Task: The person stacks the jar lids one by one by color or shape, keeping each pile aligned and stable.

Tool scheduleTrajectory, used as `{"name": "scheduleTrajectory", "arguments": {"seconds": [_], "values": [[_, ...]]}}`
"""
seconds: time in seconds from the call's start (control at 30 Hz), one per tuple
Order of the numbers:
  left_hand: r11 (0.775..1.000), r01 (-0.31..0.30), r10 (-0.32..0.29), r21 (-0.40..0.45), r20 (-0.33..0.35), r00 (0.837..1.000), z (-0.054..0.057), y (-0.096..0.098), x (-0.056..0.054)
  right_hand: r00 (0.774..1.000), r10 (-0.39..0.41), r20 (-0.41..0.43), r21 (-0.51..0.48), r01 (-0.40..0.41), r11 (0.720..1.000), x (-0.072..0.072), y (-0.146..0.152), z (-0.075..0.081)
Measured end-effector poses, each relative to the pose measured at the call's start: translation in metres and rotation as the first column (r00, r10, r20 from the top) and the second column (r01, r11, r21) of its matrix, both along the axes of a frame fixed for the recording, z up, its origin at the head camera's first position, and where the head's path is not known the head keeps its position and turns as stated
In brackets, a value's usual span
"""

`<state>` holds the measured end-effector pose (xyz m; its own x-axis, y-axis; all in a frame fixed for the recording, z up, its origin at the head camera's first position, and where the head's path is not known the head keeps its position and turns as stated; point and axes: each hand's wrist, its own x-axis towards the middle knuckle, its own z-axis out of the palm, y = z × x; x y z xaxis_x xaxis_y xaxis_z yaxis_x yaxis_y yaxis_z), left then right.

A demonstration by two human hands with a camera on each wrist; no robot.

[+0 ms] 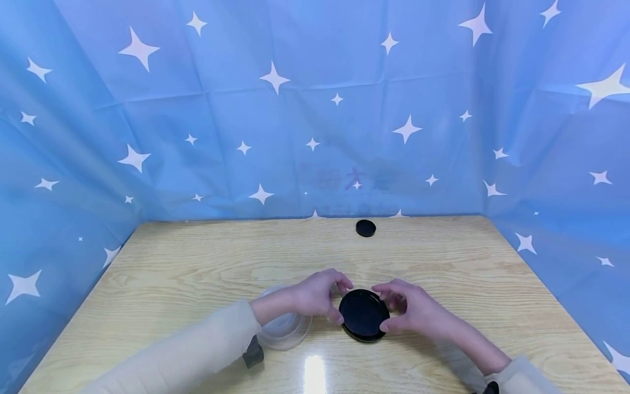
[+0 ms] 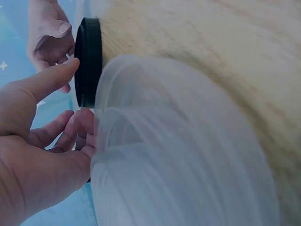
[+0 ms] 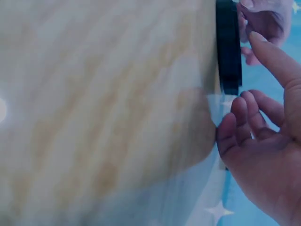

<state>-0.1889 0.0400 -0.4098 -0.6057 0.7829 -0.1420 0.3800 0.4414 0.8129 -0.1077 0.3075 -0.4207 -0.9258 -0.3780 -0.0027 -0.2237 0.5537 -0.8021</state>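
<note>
A round black lid (image 1: 365,315) with a raised rim lies flat on the table between the two hands. My left hand (image 1: 319,295) is at its left edge, thumb tip by the rim and fingers loosely bent beyond it. On the opposite side, my right hand (image 1: 418,310) has its thumb close to the rim and its fingers loosely curved at the far edge. Neither hand is wrapped round the lid. Beneath the left wrist stand clear round plastic containers (image 2: 188,141), partly hidden in the head view by the forearm.
A smaller black round lid (image 1: 366,228) lies near the back edge of the wooden table (image 1: 206,257). Blue cloth (image 1: 305,109) with white stars hangs behind the table and along both sides. Light reflects off the tabletop near the front.
</note>
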Motion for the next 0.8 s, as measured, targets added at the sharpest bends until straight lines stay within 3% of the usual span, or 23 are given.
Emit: {"name": "scheduleTrajectory", "arguments": {"seconds": [0.13,0.4,0.63,0.8], "values": [[0.999,-0.025,0.024,0.038,0.015,1.0,0.003,-0.002,-0.004,0.999,-0.023,0.035,-0.031,0.025,0.999,-0.005,0.003,0.006],[0.982,-0.091,0.076,0.166,0.092,0.993,0.019,-0.004,-0.021,0.999,-0.049,-0.01,-0.043,0.048,0.998,-0.024,0.008,0.024],[0.93,-0.252,0.217,0.266,0.155,0.964,0.026,0.001,-0.046,0.992,-0.126,-0.013,-0.056,0.125,0.991,-0.058,0.01,0.035],[0.902,-0.333,0.293,0.276,0.175,0.94,0.026,0.011,-0.063,0.984,-0.171,-0.039,-0.024,0.171,0.985,-0.085,0.01,0.035]]}}
